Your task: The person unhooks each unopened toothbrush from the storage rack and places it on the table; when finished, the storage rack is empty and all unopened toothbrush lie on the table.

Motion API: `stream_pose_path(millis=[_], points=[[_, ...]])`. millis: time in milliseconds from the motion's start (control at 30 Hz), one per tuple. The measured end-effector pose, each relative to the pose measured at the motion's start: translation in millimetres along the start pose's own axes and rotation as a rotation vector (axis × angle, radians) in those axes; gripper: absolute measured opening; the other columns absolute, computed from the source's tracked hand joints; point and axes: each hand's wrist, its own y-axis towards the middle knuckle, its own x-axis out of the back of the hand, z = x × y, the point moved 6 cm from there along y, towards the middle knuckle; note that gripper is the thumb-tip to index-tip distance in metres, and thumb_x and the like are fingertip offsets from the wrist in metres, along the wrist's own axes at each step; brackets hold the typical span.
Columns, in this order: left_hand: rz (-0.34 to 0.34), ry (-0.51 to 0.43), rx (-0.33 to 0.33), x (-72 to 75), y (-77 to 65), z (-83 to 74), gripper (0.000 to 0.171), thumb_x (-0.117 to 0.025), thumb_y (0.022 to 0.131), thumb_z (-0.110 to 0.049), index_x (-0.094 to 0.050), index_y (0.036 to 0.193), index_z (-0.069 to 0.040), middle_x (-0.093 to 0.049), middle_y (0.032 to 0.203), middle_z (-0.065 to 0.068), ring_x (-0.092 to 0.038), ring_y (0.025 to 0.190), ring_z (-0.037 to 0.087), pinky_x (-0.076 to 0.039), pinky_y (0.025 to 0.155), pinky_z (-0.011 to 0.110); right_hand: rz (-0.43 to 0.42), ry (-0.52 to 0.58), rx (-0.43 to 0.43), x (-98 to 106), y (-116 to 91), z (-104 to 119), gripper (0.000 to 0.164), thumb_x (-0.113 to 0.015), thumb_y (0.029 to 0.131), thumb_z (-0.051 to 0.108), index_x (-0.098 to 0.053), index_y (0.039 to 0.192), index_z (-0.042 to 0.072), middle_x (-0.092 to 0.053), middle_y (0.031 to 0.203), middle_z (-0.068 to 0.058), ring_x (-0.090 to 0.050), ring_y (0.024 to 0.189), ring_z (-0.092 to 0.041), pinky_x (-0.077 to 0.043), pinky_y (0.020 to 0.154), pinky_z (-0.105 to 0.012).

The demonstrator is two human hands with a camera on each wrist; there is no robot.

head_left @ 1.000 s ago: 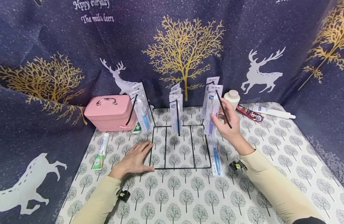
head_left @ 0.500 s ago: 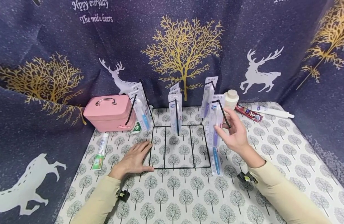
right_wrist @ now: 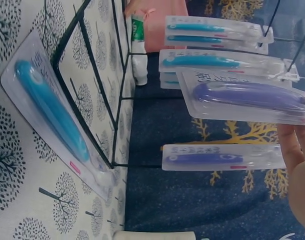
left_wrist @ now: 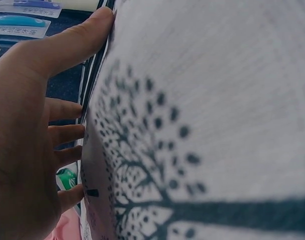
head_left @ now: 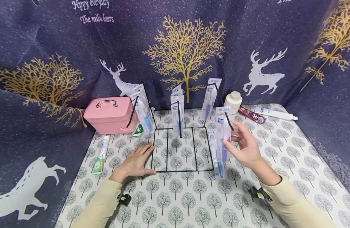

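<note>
My right hand [head_left: 247, 147] pinches the edge of a packaged purple toothbrush [head_left: 222, 136]. The pack hangs upright at the right-hand hook of a black wire rack [head_left: 182, 171], with the hook's end sticking out in front of its upper part. Behind it, another packaged purple toothbrush [head_left: 209, 99] hangs on the same arm. A packaged blue toothbrush [right_wrist: 52, 107] lies on the cloth by the rack's right base wire, partly covered in the head view. My left hand [head_left: 136, 161] rests on the table with spread fingers, touching the rack's left base wire.
More packaged toothbrushes hang on the middle hook [head_left: 176, 115] and left hook [head_left: 142, 110]. A pink case [head_left: 110, 115] and toothpaste tube [head_left: 101, 155] stand left. At the back right are a white bottle [head_left: 233, 100], red pack [head_left: 251, 114] and white tube [head_left: 276, 113].
My right hand has drawn the front purple toothbrush pack toward me and down along the hook, away from the one behind. The left hand has stayed at the rack's base.
</note>
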Motion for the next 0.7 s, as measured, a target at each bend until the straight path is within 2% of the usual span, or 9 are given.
stream_pose_path(millis=[167, 433, 700], points=[[-0.002, 0.01, 0.0, 0.6, -0.2, -0.4, 0.109, -0.054, 0.064, -0.078, -0.022, 0.146, -0.013, -0.018, 0.152, 0.011, -0.018, 0.138, 0.031, -0.018, 0.111, 0.054, 0.019, -0.012, 0.002, -3, -2, 14, 0.069, -0.066, 0.063, -0.021, -0.034, 0.124, -0.024, -0.06, 0.092, -0.023, -0.06, 0.089, -0.02, -0.055, 0.069, -0.022], [-0.004, 0.013, -0.001, -0.9, 0.2, 0.6, 0.109, -0.054, 0.064, -0.078, -0.021, 0.146, -0.014, -0.018, 0.152, 0.011, -0.019, 0.138, 0.031, -0.018, 0.111, 0.054, 0.066, 0.055, 0.052, -9, -2, 45, 0.063, -0.065, 0.07, -0.017, -0.031, 0.122, -0.027, -0.06, 0.104, -0.029, -0.061, 0.095, -0.024, -0.055, 0.071, -0.023], [-0.006, 0.003, 0.002, -1.5, 0.0, 0.3, 0.109, -0.056, 0.064, -0.077, -0.022, 0.145, -0.013, -0.018, 0.152, 0.011, -0.02, 0.137, 0.031, -0.018, 0.111, 0.054, 0.107, 0.064, 0.081, -10, -4, 68, 0.06, -0.064, 0.074, -0.013, -0.03, 0.12, -0.03, -0.058, 0.109, -0.032, -0.061, 0.102, -0.026, -0.055, 0.074, -0.024]])
